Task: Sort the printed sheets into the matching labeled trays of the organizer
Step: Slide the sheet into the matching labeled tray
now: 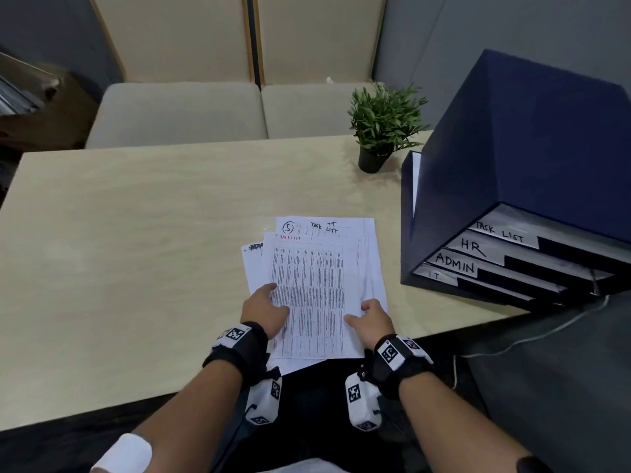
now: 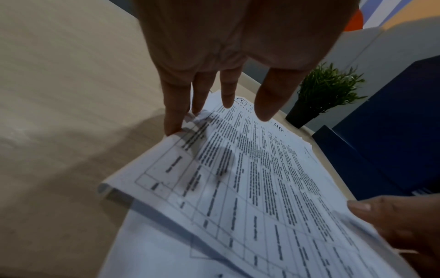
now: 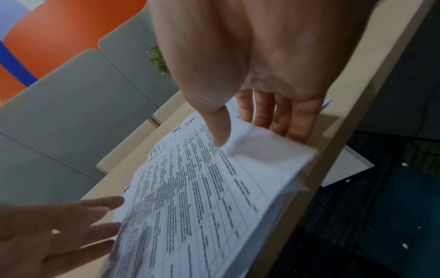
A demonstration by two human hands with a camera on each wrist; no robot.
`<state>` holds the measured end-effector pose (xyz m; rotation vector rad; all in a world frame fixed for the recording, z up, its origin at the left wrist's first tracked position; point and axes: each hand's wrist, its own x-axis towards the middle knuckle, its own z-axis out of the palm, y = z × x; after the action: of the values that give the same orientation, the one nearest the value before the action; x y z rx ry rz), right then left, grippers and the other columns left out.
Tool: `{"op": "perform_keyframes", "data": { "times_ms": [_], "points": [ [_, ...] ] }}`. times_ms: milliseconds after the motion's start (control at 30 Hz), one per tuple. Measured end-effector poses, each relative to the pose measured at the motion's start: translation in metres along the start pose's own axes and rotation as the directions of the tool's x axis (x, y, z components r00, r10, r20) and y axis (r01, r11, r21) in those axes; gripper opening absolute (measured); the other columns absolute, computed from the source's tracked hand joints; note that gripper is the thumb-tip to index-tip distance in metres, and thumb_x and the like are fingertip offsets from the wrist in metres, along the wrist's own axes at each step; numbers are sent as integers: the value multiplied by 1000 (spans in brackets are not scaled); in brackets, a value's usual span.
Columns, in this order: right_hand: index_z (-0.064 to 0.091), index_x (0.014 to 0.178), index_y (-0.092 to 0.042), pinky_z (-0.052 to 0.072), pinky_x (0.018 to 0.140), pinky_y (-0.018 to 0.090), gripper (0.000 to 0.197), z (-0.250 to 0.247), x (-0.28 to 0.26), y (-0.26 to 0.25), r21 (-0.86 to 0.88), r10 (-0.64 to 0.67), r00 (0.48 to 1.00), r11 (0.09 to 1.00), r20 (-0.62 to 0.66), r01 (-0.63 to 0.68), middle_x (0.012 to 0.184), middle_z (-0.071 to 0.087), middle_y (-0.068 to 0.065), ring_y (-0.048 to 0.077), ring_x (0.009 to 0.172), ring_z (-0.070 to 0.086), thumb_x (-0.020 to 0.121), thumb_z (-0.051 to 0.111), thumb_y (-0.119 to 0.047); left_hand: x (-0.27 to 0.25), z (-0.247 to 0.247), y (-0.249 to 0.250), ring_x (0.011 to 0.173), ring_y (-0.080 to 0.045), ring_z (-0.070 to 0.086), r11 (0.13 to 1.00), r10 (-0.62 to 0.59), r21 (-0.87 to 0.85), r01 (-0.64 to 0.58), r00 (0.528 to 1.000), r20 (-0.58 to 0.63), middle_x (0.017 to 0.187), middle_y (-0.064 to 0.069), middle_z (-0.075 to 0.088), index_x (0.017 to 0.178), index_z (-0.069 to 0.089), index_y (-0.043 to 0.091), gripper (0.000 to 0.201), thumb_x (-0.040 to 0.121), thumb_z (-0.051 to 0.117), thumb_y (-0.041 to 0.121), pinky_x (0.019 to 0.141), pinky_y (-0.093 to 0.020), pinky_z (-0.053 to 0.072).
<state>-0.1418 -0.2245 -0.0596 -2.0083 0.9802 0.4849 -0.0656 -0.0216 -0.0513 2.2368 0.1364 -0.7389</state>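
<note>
White paper: a loose stack of printed sheets at the bench's near edge, right of the middle, overhanging that edge a little. At its left, the left grip, fingers straight, laid on the left margin of the top sheet, holding nothing. At its right, the right grip, pinching the right margin, thumb above and fingers beneath.

Likely risks: more than one sheet caught in that pinch, judging by the edges fanned under the thumb, and so a wrong page carried along. Also the overhanging stack dragged off the near edge, if lifted without the left grip pressing down. Thin paper, apt to buckle at a narrow tray mouth. Red heading apparently TASKLIST, so probably bound for the TASK LIST tray, topmost of four in the dark blue organizer at the bench's right edge. HR, ADMIN and IT close below, easy to mistake.

Pale wood-look bench, matt. Beyond its far edge, beige cushioned seats. Near the far right corner, a small potted plant. Grey walls behind.
</note>
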Motion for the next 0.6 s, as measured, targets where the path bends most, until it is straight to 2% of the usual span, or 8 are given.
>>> {"op": "perform_keyframes", "data": {
  "times_ms": [67,133,200,233,367,467,600],
  "points": [
    [46,116,-10,36,77,23,35,3,-1,-2,17,-7,999,1000,-45,8,104,55,3,23,95,54,89,65,-22,1,-1,-2,126,-30,47,1000,5,-6,-5,1000,16,145,-10,44,144,39,18,62,85,60,19,106,-37,40],
    [44,95,-12,36,63,26,24,5,0,-3,19,-25,993,999,-117,28,82,49,-2,18,74,48,88,66,-16,1,-2,-3,128,-29,46,1000,9,-9,-8,999,36,145,-9,44,143,39,19,63,84,61,19,106,-37,39],
    [39,76,-15,30,51,22,29,6,0,-1,-8,-53,983,999,-176,53,70,41,-3,15,61,38,87,65,-11,1,-3,-3,130,-30,44,1000,11,-12,-11,999,50,146,-8,43,143,39,19,64,83,61,19,107,-38,39],
    [36,71,-16,27,49,21,33,5,-1,0,-27,-64,980,998,-191,60,67,40,-3,16,60,36,86,64,-9,1,-3,-3,130,-31,43,1000,12,-16,-11,998,56,146,-7,43,143,39,20,64,83,61,19,107,-40,38],
    [34,66,-15,26,49,24,34,-2,-1,10,-36,-42,970,999,-240,34,64,39,0,17,56,32,87,59,-7,1,-4,-3,136,-29,35,1000,15,-10,-14,997,75,146,-6,43,144,38,19,65,83,61,19,110,-40,35],
    [34,65,-16,26,48,20,34,-10,-4,20,-29,-27,954,999,-297,20,66,41,2,19,58,34,88,58,-7,1,-4,-2,136,-30,34,1000,10,6,-10,997,80,146,-6,42,144,37,17,66,84,61,20,111,-41,33],
    [41,65,-18,31,51,26,31,-20,-8,36,-20,-14,935,1000,-354,8,81,56,11,24,68,46,91,55,-7,0,-4,1,134,-31,37,999,12,33,-15,995,98,147,-5,42,144,37,15,64,85,60,20,111,-42,33]
  ]
}}
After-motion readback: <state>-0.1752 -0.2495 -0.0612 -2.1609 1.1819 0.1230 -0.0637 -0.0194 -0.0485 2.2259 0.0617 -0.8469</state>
